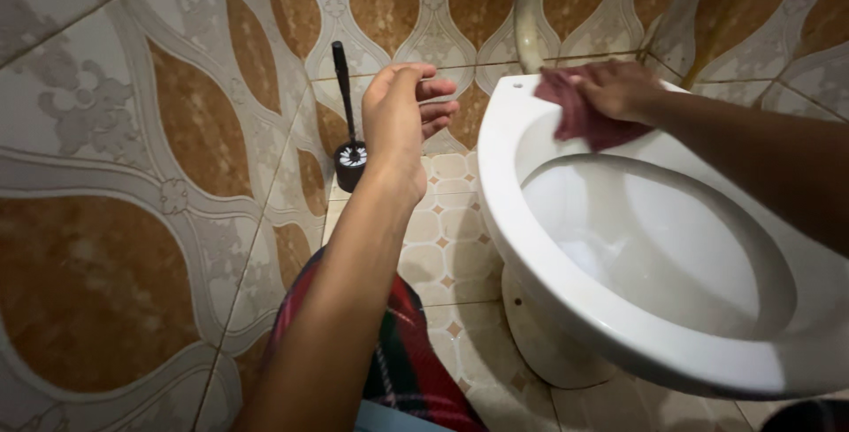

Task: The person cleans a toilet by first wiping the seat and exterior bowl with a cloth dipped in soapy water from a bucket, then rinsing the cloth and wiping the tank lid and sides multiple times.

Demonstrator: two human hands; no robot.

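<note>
A white toilet bowl (531,246) without a seat fills the right half of the head view. My right hand (619,87) presses a dark red cloth (584,118) flat on the back of the bowl's rim. My left hand (402,118) hovers in the air to the left of the bowl, fingers loosely curled and apart, holding nothing. Behind it, a black toilet brush (345,105) stands upright in its round black holder against the wall.
Patterned brown and white tiles cover the wall (133,220) on the left and behind. The floor (451,237) has small cream tiles. A grey pipe (528,16) runs up behind the bowl. Red plaid cloth on my leg (407,370) shows below.
</note>
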